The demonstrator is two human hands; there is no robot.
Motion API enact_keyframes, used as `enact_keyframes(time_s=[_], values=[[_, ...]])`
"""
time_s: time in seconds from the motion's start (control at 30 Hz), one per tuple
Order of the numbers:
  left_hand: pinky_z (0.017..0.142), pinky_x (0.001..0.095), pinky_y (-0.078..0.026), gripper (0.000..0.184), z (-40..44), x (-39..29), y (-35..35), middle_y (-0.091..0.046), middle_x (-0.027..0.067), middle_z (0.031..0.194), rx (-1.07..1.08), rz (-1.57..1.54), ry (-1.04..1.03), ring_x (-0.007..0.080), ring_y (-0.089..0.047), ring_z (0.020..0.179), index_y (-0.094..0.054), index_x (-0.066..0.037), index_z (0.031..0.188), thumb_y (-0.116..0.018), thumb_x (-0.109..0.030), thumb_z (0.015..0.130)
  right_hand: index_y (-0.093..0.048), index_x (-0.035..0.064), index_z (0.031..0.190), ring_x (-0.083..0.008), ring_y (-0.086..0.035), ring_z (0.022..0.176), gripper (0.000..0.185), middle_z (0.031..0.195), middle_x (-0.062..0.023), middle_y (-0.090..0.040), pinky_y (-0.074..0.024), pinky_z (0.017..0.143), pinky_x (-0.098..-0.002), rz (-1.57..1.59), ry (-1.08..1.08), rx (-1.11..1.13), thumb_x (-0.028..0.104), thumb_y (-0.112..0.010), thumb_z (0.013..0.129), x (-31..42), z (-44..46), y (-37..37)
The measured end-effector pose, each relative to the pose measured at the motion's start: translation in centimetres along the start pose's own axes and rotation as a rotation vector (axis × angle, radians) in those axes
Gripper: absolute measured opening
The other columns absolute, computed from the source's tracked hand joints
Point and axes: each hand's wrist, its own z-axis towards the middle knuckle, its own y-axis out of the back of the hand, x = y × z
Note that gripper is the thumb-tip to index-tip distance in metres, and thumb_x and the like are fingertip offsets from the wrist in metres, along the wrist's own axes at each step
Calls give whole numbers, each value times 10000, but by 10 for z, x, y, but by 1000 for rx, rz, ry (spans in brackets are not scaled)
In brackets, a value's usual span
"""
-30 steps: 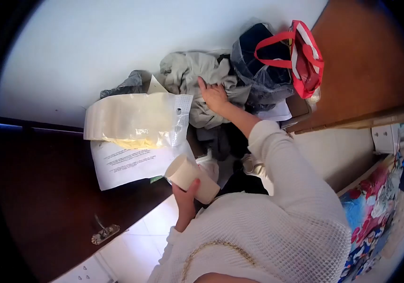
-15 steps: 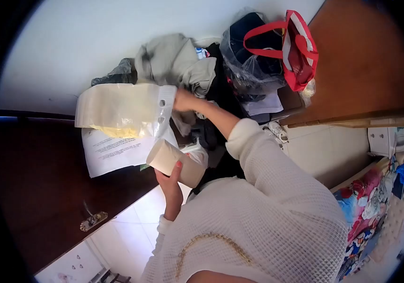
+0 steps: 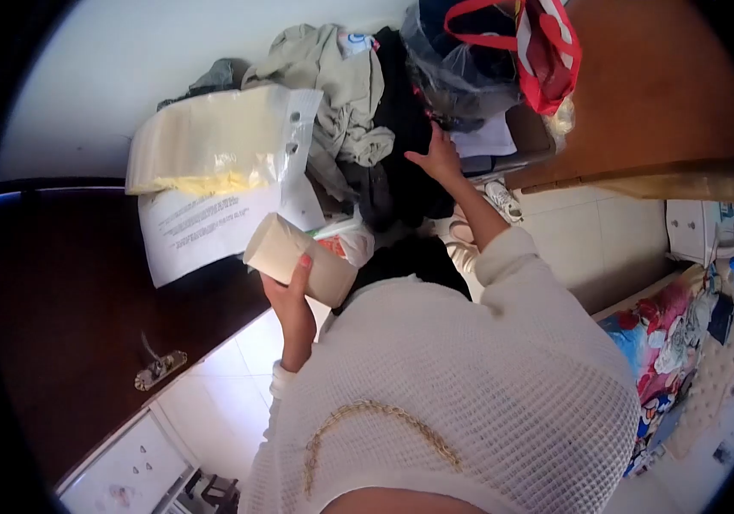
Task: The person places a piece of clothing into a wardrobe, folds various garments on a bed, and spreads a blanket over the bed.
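My left hand (image 3: 292,295) is wrapped around a cream paper roll (image 3: 286,248), held tilted in front of my body. My right hand (image 3: 437,158) is stretched out with thumb and fingers apart and nothing in it. It is over black cloth (image 3: 405,120), near the lower edge of a clear plastic bag (image 3: 470,81) with dark contents. To the left lies a translucent plastic pack (image 3: 213,141) with holes in its end strip and cream contents. Printed white sheets (image 3: 191,231) stick out from under it.
A crumpled grey-beige garment (image 3: 320,77) lies against the wall. A red and white tote bag (image 3: 547,64) stands at the back right. White shoes (image 3: 500,201) are on the tiled floor. A dark door (image 3: 50,300) with a handle (image 3: 160,370) is at left, colourful bedding (image 3: 654,355) at right.
My right hand has moved from the plastic pack's end strip rightward to the black cloth and clear bag. My left hand still holds the roll. The view has shifted slightly.
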Motion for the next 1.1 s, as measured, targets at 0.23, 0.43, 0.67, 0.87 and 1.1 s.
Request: enact_keyframes(time_s=[0.23,0.43,0.67,0.87,1.1], values=[[899,295,-333,588,-16,-4,23,-450,105,1120,4,-68,-10,182,-445,1016,-330,0,1206,-654,-133,733,-522,27,1106,-340,-518,971,515,1042,-189,-552,-407,835,-388,82,-239,114,314,-652,699,-16,-1,-4],[907,302,-335,600,-23,0,43,-443,108,1136,-17,-135,-21,187,-442,1031,-313,-1,1222,-648,-120,738,-494,14,1130,-322,-499,1018,569,1108,-176,-529,-397,847,-381,411,-296,192,352,-642,697,-37,0,-3],[899,297,-340,601,-26,1,48,-448,111,1131,-11,-147,-19,186,-448,1024,-315,2,1219,-651,-127,737,-489,23,1046,-338,-508,977,556,1064,-202,-515,-405,804,-448,-162,-316,193,412,-643,681,-41,-49,-3],[840,278,-379,512,0,3,40,-506,89,1051,343,-106,207,156,-491,957,-393,14,1155,-633,-135,728,-500,-12,838,-390,-498,833,337,837,-218,-533,-405,726,-432,394,34,83,287,-579,703,5,-43,-20],[836,295,-381,544,90,52,-69,-509,71,1034,673,65,79,158,-488,963,-401,-20,1153,-659,-171,698,-403,-36,1213,-200,-443,1089,586,1172,-143,-480,-321,924,-288,1095,-431,469,307,-586,774,98,-19,12]])
